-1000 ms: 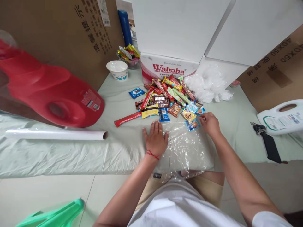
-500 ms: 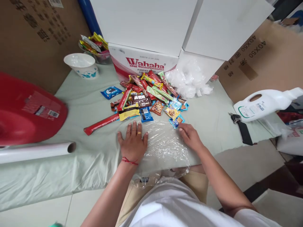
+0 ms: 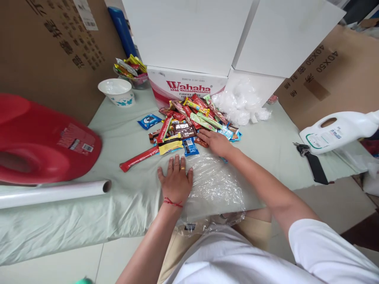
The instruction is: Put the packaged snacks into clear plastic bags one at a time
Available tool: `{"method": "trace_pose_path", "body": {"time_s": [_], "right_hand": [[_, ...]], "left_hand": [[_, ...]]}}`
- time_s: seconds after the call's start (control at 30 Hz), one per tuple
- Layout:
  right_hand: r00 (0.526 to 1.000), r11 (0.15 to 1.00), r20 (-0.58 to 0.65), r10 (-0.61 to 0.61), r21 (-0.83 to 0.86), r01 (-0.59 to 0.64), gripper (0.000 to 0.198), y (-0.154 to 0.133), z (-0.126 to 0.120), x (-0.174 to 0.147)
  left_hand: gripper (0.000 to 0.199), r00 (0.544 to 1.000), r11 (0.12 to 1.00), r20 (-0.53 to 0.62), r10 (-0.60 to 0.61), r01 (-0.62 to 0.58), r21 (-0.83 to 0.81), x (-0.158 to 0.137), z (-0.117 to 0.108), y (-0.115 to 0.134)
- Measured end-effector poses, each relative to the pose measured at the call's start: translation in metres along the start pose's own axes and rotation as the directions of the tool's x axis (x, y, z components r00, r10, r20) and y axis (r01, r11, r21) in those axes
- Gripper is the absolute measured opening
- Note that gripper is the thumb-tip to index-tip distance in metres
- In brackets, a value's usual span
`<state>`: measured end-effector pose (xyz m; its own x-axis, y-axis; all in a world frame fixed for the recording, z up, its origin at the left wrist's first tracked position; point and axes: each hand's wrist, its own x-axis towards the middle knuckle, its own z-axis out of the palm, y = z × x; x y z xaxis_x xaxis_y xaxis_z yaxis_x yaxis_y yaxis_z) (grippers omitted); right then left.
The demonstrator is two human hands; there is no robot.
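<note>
My left hand [image 3: 177, 182] lies flat with fingers spread on the cloth, beside the left edge of a clear plastic bag [image 3: 217, 185]. My right hand [image 3: 217, 142] reaches over the front of a heap of wrapped snacks [image 3: 185, 120]; its fingers are stretched out and touch a brown cookie packet [image 3: 201, 142], partly covered by them. A blue packet [image 3: 190, 146] and a yellow packet [image 3: 170, 144] lie between the two hands' fingertips and the heap. One long red stick packet [image 3: 139, 158] points out to the left, and another blue packet [image 3: 149, 121] lies apart.
A white paper cup [image 3: 117, 92] and a bowl of snacks [image 3: 139, 82] stand back left. At left are a red jug [image 3: 71, 142] and a white roll [image 3: 56, 195]. Crumpled plastic bags [image 3: 244, 102] lie before the boxes. A white bottle [image 3: 331, 132] and keys [image 3: 302, 149] are right.
My right hand has moved left and forward from the small packets at the bag's upper right onto the front of the snack heap. My left hand stays flat in place. The view has shifted slightly.
</note>
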<state>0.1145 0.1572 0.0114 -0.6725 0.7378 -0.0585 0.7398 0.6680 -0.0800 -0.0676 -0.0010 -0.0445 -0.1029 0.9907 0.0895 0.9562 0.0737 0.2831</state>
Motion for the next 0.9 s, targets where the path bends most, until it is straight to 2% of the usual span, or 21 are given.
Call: {"method": "trace_pose_path", "body": {"time_s": [0.1, 0.27, 0.33, 0.4, 0.47, 0.53, 0.6, 0.63, 0.77, 0.9], "right_hand": [[0.998, 0.997, 0.059, -0.030, -0.069, 0.034, 0.052, 0.005, 0.002, 0.015], [0.998, 0.996, 0.037, 0.042, -0.081, -0.039, 0.041, 0.016, -0.006, 0.016], [0.994, 0.994, -0.014, 0.109, -0.018, -0.109, 0.045, 0.021, -0.013, 0.012], [0.973, 0.971, -0.087, 0.215, 0.129, -0.203, 0.047, 0.023, -0.018, 0.009], [0.927, 0.891, -0.114, 0.358, 0.338, -0.303, 0.044, 0.023, -0.020, 0.008], [0.874, 0.763, -0.048, 0.483, 0.512, -0.394, 0.046, 0.019, -0.018, 0.010], [0.840, 0.674, 0.037, 0.542, 0.578, -0.460, 0.050, 0.013, -0.015, 0.013], [0.832, 0.665, 0.055, 0.552, 0.573, -0.479, 0.050, 0.010, -0.012, 0.015], [0.810, 0.719, 0.061, 0.583, 0.425, -0.549, 0.046, -0.002, -0.006, 0.021], [0.776, 0.703, 0.086, 0.624, 0.372, -0.607, 0.056, -0.028, 0.001, 0.027]], "left_hand": [[0.057, 1.000, 1.000, -0.026, 0.009, -0.010, -0.020, 0.000, 0.001, -0.001], [0.054, 1.000, 0.999, -0.025, 0.011, -0.012, -0.051, 0.000, 0.002, -0.003], [0.054, 1.000, 0.998, -0.022, 0.007, -0.008, -0.060, 0.001, 0.002, -0.003], [0.055, 1.000, 0.997, -0.020, 0.003, -0.005, -0.073, 0.001, 0.002, -0.003], [0.055, 1.000, 0.996, -0.014, 0.000, -0.001, -0.089, 0.001, 0.002, -0.003], [0.055, 1.000, 0.995, -0.010, -0.005, 0.004, -0.099, 0.002, 0.001, -0.003], [0.055, 1.000, 0.995, -0.012, -0.012, 0.011, -0.097, 0.002, 0.000, -0.003], [0.055, 1.000, 0.995, -0.014, -0.012, 0.010, -0.095, 0.002, 0.000, -0.003], [0.054, 1.000, 0.995, -0.028, 0.003, -0.006, -0.095, 0.001, 0.001, -0.003], [0.054, 0.999, 0.995, -0.041, -0.002, -0.002, -0.100, 0.001, 0.002, -0.003]]}}
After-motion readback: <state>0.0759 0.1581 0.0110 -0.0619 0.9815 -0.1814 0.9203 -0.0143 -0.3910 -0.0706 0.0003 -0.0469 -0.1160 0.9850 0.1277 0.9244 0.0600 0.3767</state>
